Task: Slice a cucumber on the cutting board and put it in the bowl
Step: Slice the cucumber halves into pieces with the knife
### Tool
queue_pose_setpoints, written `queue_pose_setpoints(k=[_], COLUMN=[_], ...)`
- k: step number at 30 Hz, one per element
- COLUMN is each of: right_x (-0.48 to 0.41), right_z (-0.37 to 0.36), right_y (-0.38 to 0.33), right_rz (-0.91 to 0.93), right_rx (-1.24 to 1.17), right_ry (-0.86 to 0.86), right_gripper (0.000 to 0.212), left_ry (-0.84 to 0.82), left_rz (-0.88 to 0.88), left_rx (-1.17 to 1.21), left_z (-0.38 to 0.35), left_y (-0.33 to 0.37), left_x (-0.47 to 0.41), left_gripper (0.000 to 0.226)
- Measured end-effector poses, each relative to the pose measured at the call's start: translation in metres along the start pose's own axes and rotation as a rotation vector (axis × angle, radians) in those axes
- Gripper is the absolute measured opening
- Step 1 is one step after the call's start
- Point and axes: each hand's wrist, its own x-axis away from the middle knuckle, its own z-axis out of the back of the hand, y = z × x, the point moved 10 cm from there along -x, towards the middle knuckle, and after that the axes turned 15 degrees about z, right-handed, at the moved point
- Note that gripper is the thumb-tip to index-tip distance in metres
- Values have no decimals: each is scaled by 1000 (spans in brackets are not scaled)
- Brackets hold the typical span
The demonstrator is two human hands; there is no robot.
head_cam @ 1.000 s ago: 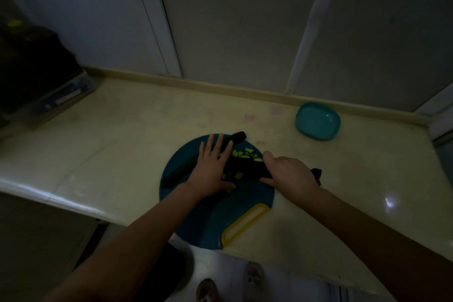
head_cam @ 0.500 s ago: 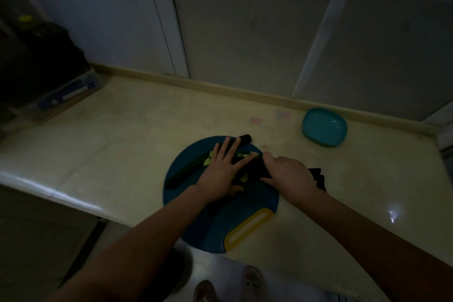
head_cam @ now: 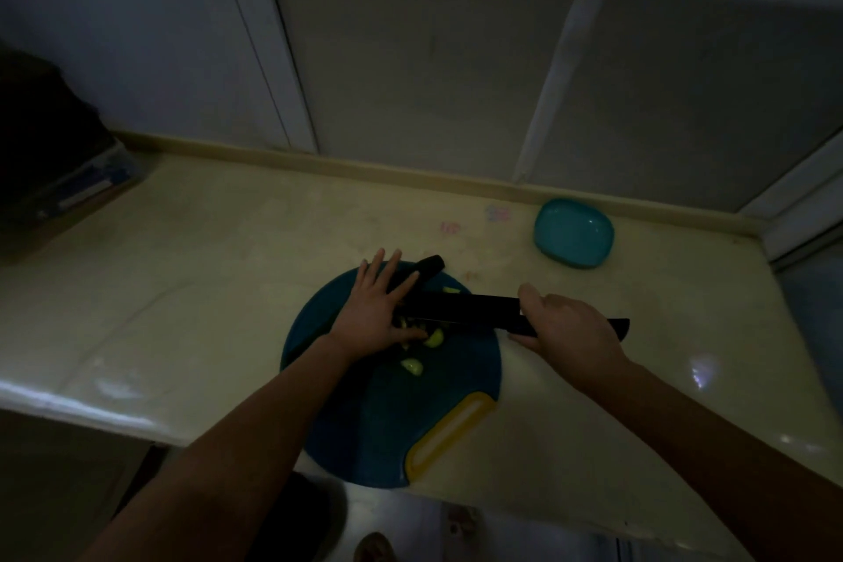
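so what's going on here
A person is slicing a cucumber on a round blue cutting board. The left hand lies flat on the cucumber with fingers straight, and the right hand grips a dark knife laid across it. A few pale cut pieces lie on the board. The teal bowl sits apart at the back of the counter; no pieces show in it.
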Motion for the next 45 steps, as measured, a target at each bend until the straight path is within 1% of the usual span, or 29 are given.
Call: queue_pose_setpoints(k=[2, 4, 6, 8, 9, 12, 14, 15, 17, 19, 22, 24, 27, 30, 34, 37, 42, 45], right_x=[7, 9, 8, 8, 9, 19, 27, 30, 36, 40, 44, 48, 52, 50, 37, 23, 10, 7], right_z=[1, 3, 6, -5, -9, -24, -42, -51, -66, -81, -98, -106, -115, -117, -115, -113, -108, -112], right_y=[6, 9, 11, 13, 15, 19, 16, 13, 3, -11, -32, -42, -45, -42, -30, -32, -57, -66], right_rz=[-25, -25, -32, -89, -125, -250, -319, -330, -316, -282, -198, -157, -129, -95, -133, -158, -112, -77], right_rx=[-65, -64, -103, -258, -327, -483, -572, -577, -568, -650, -724, -745, -742, -691, -637, -620, -593, -562], right_ry=[7, -1, 15, -56, -51, -36, -64, -86, -136, -171, -239, -283, -330, -347, -295, -262, -225, -240], right_gripper=[47, 47, 41, 34, 33, 27, 22, 24, 30, 30, 30, 31, 31, 33, 28, 27, 24, 27], left_ry=[-11, -4, 34, 75, 92, 169, 227, 238, 232, 232, 158, 112, 95, 91, 110, 95, 89, 81], left_rz=[9, 30, 53, 96, 119, 155, 164, 181, 234, 300, 436, 483, 491, 499, 468, 436, 374, 325], left_rx=[20, 87, 174, 264, 298, 330, 327, 326, 330, 360, 391, 407, 421, 429, 463, 483, 545, 548], left_z=[-3, -1, 7, 15, 18, 25, 28, 27, 21, 17, 0, -11, -15, -15, -16, -20, -26, -31], left_y=[-7, -13, -17, -19, -21, -29, -35, -39, -46, -52, -62, -64, -63, -63, -52, -40, -22, -15], left_x=[1, 7, 13, 20, 23, 37, 50, 56, 69, 84, 102, 108, 110, 113, 122, 126, 131, 133], left_gripper=[112, 112, 101, 90, 85, 57, 38, 32, 36, 38, 40, 40, 35, 35, 40, 44, 47, 50])
